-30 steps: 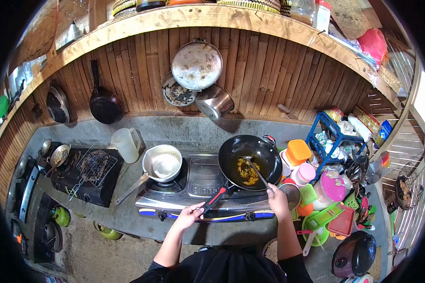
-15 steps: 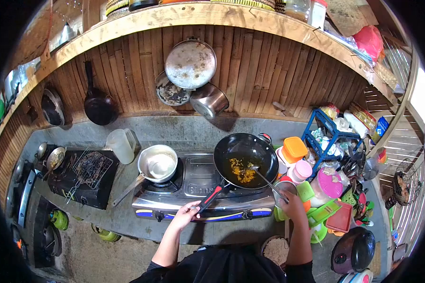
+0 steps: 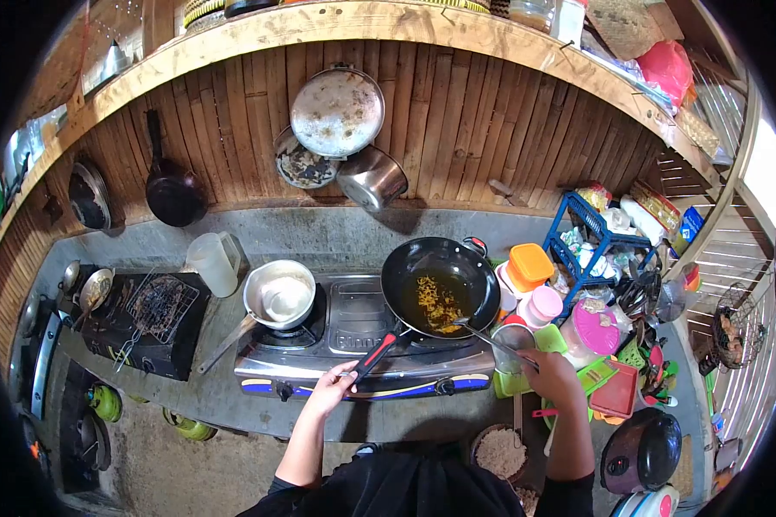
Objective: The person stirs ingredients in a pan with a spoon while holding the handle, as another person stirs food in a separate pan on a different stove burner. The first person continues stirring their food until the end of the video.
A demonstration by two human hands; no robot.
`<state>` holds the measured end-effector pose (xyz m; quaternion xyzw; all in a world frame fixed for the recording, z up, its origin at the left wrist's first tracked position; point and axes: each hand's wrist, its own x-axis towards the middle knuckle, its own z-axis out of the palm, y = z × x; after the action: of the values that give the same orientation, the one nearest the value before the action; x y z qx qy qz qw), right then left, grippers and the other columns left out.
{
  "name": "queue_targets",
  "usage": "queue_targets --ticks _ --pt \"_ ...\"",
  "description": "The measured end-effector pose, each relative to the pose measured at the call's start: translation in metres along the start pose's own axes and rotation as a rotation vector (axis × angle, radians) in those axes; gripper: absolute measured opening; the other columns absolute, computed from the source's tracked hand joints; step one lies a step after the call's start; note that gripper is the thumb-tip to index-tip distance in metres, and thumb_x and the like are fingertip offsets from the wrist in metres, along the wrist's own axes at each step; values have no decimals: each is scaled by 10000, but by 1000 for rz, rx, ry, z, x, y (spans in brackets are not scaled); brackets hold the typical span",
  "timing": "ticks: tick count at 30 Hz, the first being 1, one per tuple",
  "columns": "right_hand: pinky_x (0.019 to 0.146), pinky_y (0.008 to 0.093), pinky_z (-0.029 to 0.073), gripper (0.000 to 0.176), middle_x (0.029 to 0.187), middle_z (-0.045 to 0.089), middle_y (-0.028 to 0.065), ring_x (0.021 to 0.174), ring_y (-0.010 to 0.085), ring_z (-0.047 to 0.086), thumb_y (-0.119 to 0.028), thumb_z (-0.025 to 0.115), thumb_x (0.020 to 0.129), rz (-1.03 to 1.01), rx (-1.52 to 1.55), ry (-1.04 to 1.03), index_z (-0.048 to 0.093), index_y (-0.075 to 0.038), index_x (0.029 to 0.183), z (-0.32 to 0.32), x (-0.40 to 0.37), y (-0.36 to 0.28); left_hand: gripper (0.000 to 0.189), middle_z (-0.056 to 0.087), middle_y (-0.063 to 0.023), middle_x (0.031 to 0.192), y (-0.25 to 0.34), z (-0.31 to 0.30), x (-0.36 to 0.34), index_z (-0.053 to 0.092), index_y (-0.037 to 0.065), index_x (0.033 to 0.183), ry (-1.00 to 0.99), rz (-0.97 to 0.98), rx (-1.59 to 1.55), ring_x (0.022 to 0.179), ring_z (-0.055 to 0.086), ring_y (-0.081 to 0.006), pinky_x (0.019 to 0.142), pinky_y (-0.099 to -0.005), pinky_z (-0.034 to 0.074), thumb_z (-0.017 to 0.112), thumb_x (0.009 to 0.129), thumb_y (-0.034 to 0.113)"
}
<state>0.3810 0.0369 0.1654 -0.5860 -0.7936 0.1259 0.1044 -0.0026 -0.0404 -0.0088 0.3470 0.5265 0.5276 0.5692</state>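
Note:
A black wok (image 3: 405, 274) rests on the right burner of the gas stove (image 3: 349, 332). Yellow-brown shredded bits (image 3: 438, 303) lie in a shallow pool of oil inside it. My left hand (image 3: 331, 389) is closed around the wok's black and red handle. In my right hand (image 3: 553, 377), to the right of the wok, is a long-handled metal spatula (image 3: 497, 341). Its head dips into the wok near the front rim, beside the bits; the exact shape of the head is hard to make out.
A pale saucepan (image 3: 254, 277) stands on the left burner. Plastic containers (image 3: 530, 265) crowd the right side of the counter, with a mesh strainer (image 3: 512, 343) close to the wok. A bowl of pale grains (image 3: 500, 451) is below my right forearm. A pitcher (image 3: 212, 265) stands left.
The spatula head has moved toward the wok's front rim, and my right hand has shifted right. The bits are spread longer across the oil. My left hand keeps its hold; the view has shifted slightly.

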Motion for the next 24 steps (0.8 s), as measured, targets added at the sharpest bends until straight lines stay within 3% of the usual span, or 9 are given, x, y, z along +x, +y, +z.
queue_targets --ticks 2,11,24 --pt "708 451 493 263 842 643 187 781 365 620 -195 566 794 -26 -42 -3 643 -135 1039 -12 -1 -8 311 559 35 727 -3 -1 0 559 93 1203 9 6 -15 625 493 -42 564 -179 377 562 894 130" --pt "695 462 488 253 817 639 194 768 372 617 -225 551 806 -77 -101 -26 654 -125 1014 -41 -3 -19 344 560 28 758 -1 -3 0 532 59 1229 -9 11 53 666 507 -53 637 -198 403 561 893 127" --pt "732 421 484 276 864 641 199 819 363 618 -246 567 811 -74 30 -84 644 -95 1028 -41 7 -9 350 560 37 746 8 -2 -2 525 57 1235 -45 9 68 655 505 -48 637 -194 399 561 894 127"
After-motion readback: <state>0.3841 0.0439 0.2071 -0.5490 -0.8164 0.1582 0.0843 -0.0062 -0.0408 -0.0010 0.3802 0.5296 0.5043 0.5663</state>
